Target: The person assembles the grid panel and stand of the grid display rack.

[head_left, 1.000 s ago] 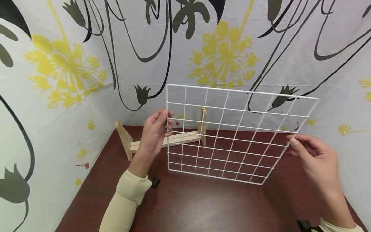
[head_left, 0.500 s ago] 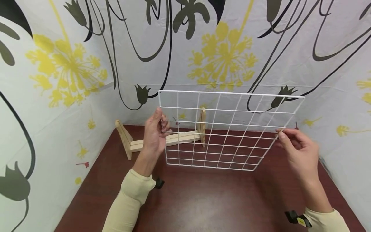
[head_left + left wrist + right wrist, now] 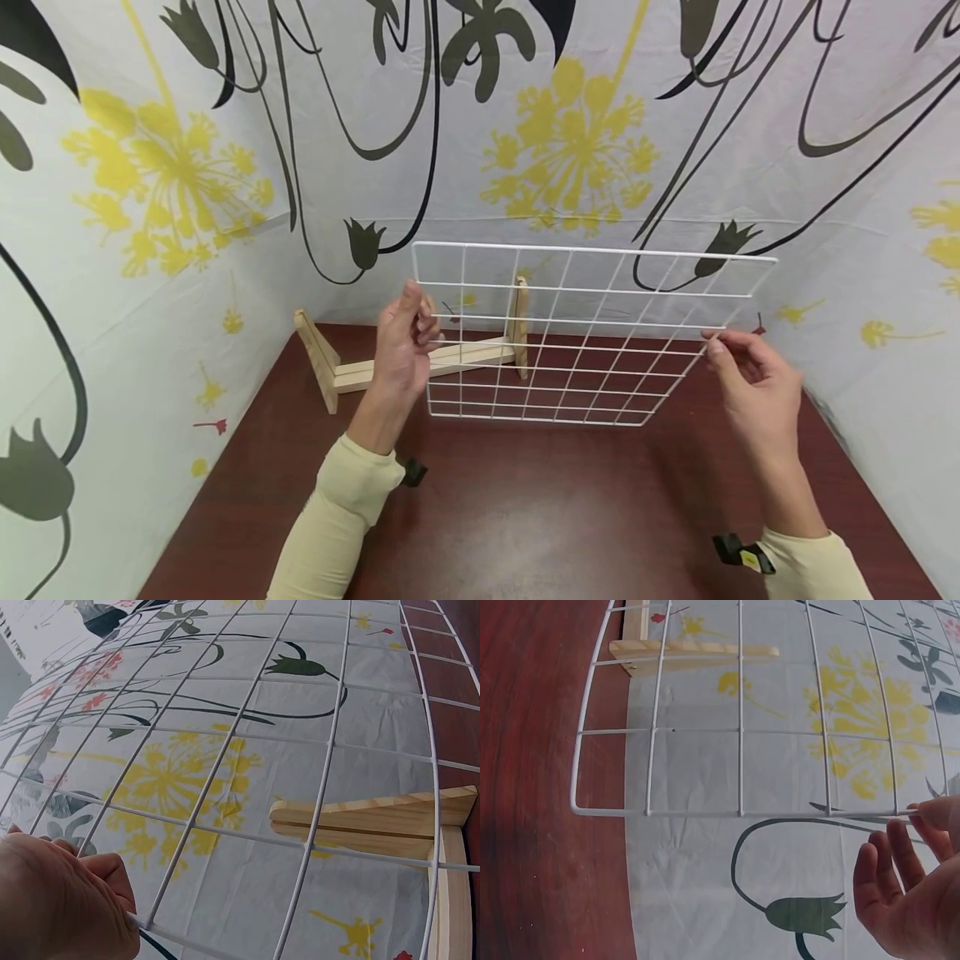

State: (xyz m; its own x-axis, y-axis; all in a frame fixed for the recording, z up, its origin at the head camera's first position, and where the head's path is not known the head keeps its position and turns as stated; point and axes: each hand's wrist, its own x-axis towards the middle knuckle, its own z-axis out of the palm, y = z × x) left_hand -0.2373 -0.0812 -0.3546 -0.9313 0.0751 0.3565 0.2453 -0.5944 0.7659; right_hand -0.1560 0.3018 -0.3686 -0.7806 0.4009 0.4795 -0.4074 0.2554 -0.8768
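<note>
A white wire grid panel (image 3: 558,344) is held up by both hands above the table, its upper edge tilted toward me. My left hand (image 3: 402,342) grips its left side wire, and the left wrist view shows the fingers curled around the wire. My right hand (image 3: 757,387) pinches the right side wire between thumb and index finger. In the right wrist view the other fingers (image 3: 889,870) hang loosely below that wire. Behind the panel stands a wooden stand (image 3: 352,375) with two upright ends and a crossbar, partly covered by the left hand and the grid.
The dark red-brown table (image 3: 510,517) reaches back to a white cloth (image 3: 315,167) printed with yellow and dark flowers, which hangs behind and on both sides. Black wrist-worn gear (image 3: 742,554) shows at the right cuff.
The grid panel has moved left and farther from me, its top edge lower and its bottom edge higher in view. My right hand moved left with it; both hands keep their hold.
</note>
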